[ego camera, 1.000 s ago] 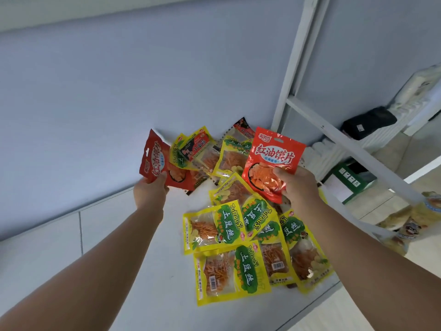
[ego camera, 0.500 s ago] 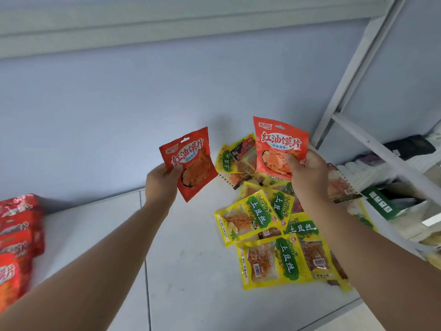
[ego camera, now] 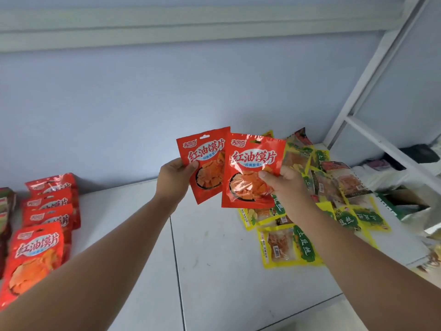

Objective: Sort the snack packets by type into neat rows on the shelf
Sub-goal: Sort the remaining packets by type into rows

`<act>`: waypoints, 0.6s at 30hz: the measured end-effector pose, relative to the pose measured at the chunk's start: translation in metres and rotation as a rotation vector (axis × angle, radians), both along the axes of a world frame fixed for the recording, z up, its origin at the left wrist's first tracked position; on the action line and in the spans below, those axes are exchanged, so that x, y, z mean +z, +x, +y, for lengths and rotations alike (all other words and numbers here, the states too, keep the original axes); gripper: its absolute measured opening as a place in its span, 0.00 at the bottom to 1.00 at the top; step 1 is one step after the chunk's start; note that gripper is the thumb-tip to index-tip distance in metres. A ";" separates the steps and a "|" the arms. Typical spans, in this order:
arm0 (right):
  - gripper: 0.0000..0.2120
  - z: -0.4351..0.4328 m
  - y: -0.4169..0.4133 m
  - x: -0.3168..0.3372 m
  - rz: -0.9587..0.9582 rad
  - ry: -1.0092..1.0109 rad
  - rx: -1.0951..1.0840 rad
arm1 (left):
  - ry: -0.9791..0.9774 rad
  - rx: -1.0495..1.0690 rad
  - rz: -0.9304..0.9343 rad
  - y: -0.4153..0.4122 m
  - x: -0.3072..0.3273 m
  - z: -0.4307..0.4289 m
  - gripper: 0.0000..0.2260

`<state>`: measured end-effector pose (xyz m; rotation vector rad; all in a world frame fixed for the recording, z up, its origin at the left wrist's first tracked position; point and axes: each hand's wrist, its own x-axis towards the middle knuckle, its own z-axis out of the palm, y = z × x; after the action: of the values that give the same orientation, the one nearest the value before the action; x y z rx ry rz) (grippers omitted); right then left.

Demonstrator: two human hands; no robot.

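My left hand (ego camera: 173,179) holds a red snack packet (ego camera: 205,158) upright by its left edge, above the white shelf (ego camera: 226,271). My right hand (ego camera: 284,185) grips a second, matching red snack packet (ego camera: 250,170) that overlaps the first one's right side. A row of the same red packets (ego camera: 45,223) lies overlapped along the shelf's left end. A loose pile of yellow and green packets (ego camera: 300,244), mixed with a few others, lies on the right part of the shelf, partly hidden behind my right arm.
The shelf backs onto a pale blue wall (ego camera: 167,103). A white frame post (ego camera: 372,70) stands at the right; beyond it lie a green box (ego camera: 401,206) and dark items (ego camera: 420,154). Another packet stack's edge (ego camera: 6,211) shows at far left.
Both hands have brought their red packets together, so that they now overlap in the middle. The view has swung left, bringing the row of red packets on the left further into sight.
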<state>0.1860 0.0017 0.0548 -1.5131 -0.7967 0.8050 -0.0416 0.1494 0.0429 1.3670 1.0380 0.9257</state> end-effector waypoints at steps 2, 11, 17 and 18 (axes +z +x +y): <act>0.06 -0.003 -0.009 -0.001 0.027 -0.014 0.046 | 0.000 0.011 0.010 -0.013 0.004 -0.011 0.04; 0.04 -0.024 -0.057 -0.014 0.107 -0.021 0.303 | -0.047 0.163 0.086 -0.076 0.016 -0.073 0.08; 0.04 -0.035 -0.106 -0.024 0.124 -0.034 0.446 | -0.079 0.280 0.123 -0.134 0.012 -0.132 0.03; 0.04 -0.036 -0.116 -0.023 0.132 -0.039 0.468 | -0.084 0.297 0.134 -0.145 0.012 -0.140 0.03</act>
<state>0.0705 -0.0347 0.0316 -1.3054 -1.0577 1.2572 -0.1870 0.0098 0.0551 1.2385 1.3941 1.0034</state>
